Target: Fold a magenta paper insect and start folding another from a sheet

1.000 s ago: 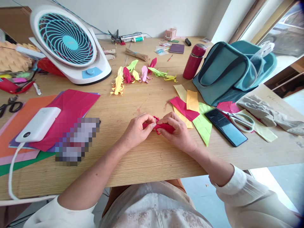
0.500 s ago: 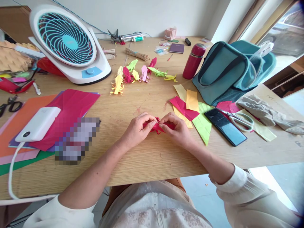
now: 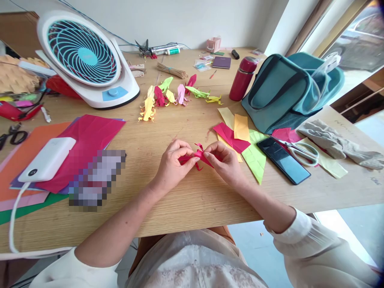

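A red folded-paper figure (image 3: 199, 155) with thin leg-like strips is held between both hands, just above the table's front half. My left hand (image 3: 175, 162) pinches its left side between thumb and fingers. At its right side, my right hand (image 3: 223, 160) is closed on the paper in a pinch. The fingers hide part of the figure. Beyond the hands stands a group of finished-looking paper figures, among them a yellow one (image 3: 148, 108), a pink one (image 3: 181, 95) and a green one (image 3: 198, 93). Flat paper pieces, including a red piece (image 3: 228, 135), lie right of my right hand.
On the left are a fan (image 3: 90, 60), coloured paper sheets (image 3: 93, 132) and a white power bank (image 3: 48, 159). To the right lie a phone (image 3: 283, 160), scissors (image 3: 303, 152) and grey cloth (image 3: 339, 142). A red flask (image 3: 243, 79) stands beside a teal bag (image 3: 279, 92).
The red paper figure has turned between my fingers, and more of its strips and body now show. Both hands stay pinched on it, with only small finger shifts.
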A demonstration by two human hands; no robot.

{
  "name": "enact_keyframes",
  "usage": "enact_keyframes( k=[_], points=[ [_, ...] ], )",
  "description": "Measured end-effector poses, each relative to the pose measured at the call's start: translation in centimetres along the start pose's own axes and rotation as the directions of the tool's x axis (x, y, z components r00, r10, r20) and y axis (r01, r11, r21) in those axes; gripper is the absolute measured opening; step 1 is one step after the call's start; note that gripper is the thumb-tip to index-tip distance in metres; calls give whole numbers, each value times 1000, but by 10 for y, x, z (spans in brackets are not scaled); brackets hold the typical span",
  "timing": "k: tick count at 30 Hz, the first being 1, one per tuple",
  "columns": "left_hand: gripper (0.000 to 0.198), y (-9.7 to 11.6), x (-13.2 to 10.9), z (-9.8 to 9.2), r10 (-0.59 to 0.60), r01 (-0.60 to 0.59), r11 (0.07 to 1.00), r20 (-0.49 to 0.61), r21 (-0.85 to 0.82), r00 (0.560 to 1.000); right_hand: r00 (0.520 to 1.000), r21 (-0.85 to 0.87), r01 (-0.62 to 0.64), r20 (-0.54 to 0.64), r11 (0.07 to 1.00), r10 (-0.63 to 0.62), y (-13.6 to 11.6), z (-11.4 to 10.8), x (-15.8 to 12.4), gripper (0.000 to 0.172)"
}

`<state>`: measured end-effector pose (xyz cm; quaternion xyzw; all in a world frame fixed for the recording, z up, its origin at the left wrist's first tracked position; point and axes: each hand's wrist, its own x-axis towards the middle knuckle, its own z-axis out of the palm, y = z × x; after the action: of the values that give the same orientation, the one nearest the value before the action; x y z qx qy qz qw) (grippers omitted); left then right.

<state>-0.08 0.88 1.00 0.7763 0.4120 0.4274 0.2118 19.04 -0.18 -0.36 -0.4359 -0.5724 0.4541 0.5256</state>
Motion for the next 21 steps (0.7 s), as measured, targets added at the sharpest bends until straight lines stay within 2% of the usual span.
enact_keyframes(
  k=[7, 10, 13, 15, 21],
  points=[
    [10, -1, -1, 1, -89, 89, 996, 1, -22, 996, 1000, -40, 26, 2, 999, -26, 5, 1, -1, 33],
    [17, -1, -2, 2, -119, 119, 993, -4, -8, 993, 994, -117, 97, -38, 988, -102, 5, 3, -4, 29],
    [15, -1, -3, 2, -122, 122, 992, -1, -12, 993, 977, -202, 199, -37, 959, -211, 1, 5, -6, 23],
    [13, -1, -3, 2, -119, 119, 993, -4, -22, 993, 971, -217, 227, -31, 949, -239, 0, 6, -6, 21],
    [7, 0, 0, -1, -103, 104, 993, 16, -57, 995, 992, -119, 127, -5, 985, -128, 2, 6, -6, 26]
  ],
)
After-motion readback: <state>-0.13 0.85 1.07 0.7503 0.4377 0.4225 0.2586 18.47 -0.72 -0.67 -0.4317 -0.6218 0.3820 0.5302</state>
